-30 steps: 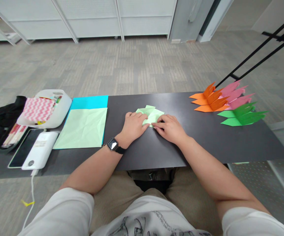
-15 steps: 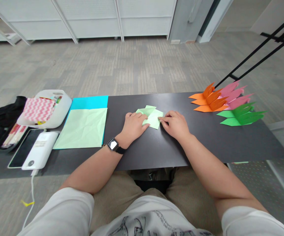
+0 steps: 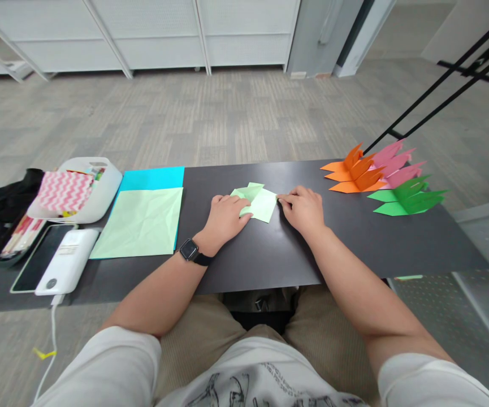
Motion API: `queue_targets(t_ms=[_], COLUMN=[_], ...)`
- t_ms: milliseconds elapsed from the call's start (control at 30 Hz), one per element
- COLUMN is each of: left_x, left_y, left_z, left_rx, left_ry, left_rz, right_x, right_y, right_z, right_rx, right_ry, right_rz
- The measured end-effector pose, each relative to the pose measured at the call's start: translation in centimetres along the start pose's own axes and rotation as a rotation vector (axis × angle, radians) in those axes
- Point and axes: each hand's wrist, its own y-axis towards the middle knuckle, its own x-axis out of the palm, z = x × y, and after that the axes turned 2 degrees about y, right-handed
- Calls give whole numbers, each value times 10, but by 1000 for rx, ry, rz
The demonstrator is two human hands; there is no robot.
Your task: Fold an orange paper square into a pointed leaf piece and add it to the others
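A small folded sheet of light green paper (image 3: 264, 204) lies on the dark table between my hands, with a raised flap near its left side. My left hand (image 3: 226, 217) rests over the paper's left part, thumb and fingers holding it against the tabletop; the fingers cover that edge. At the paper's right corner, my right hand (image 3: 302, 210) has thumb and index finger pinched together on it, the other fingers curled. A black watch (image 3: 189, 249) is on my left wrist.
To the left lie larger light green paper (image 3: 140, 223) over blue paper (image 3: 155, 177), a white basket (image 3: 111, 183), a white power bank (image 3: 66, 260) with a cable, and a phone (image 3: 32, 268). Orange (image 3: 356, 172), pink (image 3: 399, 164) and green (image 3: 409, 196) folded paper pieces stand at right.
My right fingertips have slid slightly outward to the paper's right corner. My left hand stays on the paper. The whole view has shifted a little.
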Motion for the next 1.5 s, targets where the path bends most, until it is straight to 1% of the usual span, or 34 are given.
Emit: queue_targets(t_ms=[167, 233, 267, 333, 433, 533, 633, 867, 1133, 1300, 1500], left_x=[-3, -2, -1, 2, 7, 9, 8, -1, -10, -17, -19], left_y=[-1, 1, 2, 4, 6, 8, 7, 4, 4, 2, -1], left_z=[-10, -10, -9, -6, 1, 6, 6, -4, -8, -17, -33], left_rx=[9, 5, -1, -13, -23, -18, -25, -102, -120, -58, 19], left_ry=[-16, -26, -32, -46, -60, -59, -55, -124, -198, -184, -165], left_rz=[-29, -45, -47, -35, -4, 6, 4, -23, -69, -99, -134], right_x=[5, 5, 5, 4, 5, 7, 9, 9, 10, 9, 8], right_y=[-1, -3, -4, -6, -10, -12, -11, -5, -1, -1, -1], right_z=[3, 2, 0, -4, -12, -16, -14, -3, 8, 7, 7], right_rx=[-27, -88, -142, -276, -448, -511, -492, -418, -358, -347, -341], right_ry=[32, 68, 96, 158, 226, 250, 234, 191, 187, 194, 202], right_rz=[66, 101, 106, 86, 8, -67, -97, -75, -60, -71, -83])
